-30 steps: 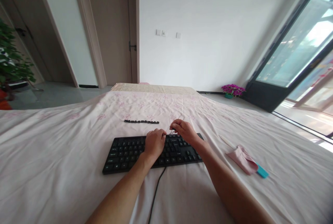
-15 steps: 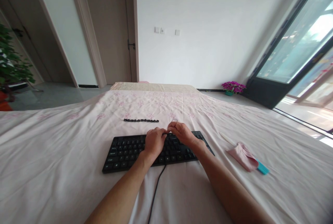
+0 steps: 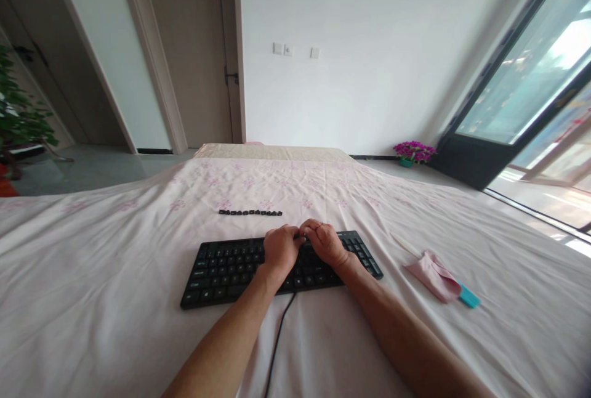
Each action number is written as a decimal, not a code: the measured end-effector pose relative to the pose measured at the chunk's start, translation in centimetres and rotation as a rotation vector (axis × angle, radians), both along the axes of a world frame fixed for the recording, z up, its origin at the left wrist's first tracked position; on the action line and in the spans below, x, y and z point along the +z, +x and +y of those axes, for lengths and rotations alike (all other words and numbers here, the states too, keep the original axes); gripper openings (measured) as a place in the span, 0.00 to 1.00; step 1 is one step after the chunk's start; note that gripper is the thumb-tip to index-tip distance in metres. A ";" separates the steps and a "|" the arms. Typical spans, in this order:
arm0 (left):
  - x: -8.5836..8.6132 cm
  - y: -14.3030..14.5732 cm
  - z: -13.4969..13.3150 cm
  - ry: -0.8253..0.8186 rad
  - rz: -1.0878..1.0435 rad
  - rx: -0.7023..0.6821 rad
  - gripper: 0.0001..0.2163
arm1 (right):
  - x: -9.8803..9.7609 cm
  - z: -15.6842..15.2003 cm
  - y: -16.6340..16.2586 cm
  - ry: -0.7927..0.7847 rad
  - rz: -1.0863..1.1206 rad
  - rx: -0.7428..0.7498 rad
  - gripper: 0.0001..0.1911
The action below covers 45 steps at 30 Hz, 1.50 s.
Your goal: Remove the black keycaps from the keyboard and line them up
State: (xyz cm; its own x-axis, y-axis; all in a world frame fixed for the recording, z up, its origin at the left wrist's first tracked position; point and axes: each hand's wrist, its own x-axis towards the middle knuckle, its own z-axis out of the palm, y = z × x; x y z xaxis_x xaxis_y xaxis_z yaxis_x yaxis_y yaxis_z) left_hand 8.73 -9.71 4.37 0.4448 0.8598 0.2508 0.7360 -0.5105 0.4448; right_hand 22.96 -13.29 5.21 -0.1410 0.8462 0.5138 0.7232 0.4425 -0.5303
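Observation:
A black keyboard (image 3: 221, 268) lies on the pink flowered bedsheet (image 3: 115, 262), its cable (image 3: 277, 342) running toward me. Both my hands rest on the keyboard's middle, knuckles nearly touching. My left hand (image 3: 281, 249) is curled over the keys, and what its fingers press or hold is hidden. My right hand (image 3: 325, 243) is pinched shut at the top rows, around a thin wire loop that barely shows. Beyond the keyboard, a row of several loose black keycaps (image 3: 250, 212) lies on the sheet.
A folded pink cloth (image 3: 434, 276) with a teal object (image 3: 468, 296) under it lies to the right. A pot of purple flowers (image 3: 413, 154) stands on the floor by the glass door (image 3: 517, 96). A green plant (image 3: 18, 121) is far left.
My right hand has drawn back left and down toward the left hand, and the wire loop that stood above its fingers is now tucked in. The view shifted slightly.

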 end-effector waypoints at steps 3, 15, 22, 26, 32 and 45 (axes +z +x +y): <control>0.0 -0.1 0.0 0.009 -0.015 -0.002 0.08 | -0.2 -0.2 0.1 0.049 -0.011 0.000 0.13; 0.2 -0.3 -0.2 -0.118 -0.207 0.013 0.07 | 0.2 -1.1 -0.2 0.095 0.101 -0.072 0.17; -0.1 -0.4 0.4 -0.210 -0.386 0.028 0.06 | 2.9 -1.0 1.1 0.205 0.016 -0.266 0.15; -0.1 -0.5 0.5 -0.202 -0.462 0.005 0.06 | 3.1 -0.5 1.3 0.083 -0.031 -0.201 0.16; -0.3 -0.7 0.6 -0.191 -0.480 -0.003 0.07 | 2.5 -0.2 0.2 -0.088 -0.236 -0.179 0.10; -0.3 -0.5 0.5 -0.198 -0.488 0.080 0.18 | 1.7 4.0 0.8 -0.264 -0.264 -0.348 0.09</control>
State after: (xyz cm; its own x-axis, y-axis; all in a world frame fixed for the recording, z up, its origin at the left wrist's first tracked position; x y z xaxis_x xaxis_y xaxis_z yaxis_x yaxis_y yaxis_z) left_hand 8.19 -9.25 4.03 0.2484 0.9381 0.2414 0.4524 -0.3327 0.8274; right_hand 23.76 -9.30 6.94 0.0767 0.9622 0.2614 0.9282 0.0269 -0.3711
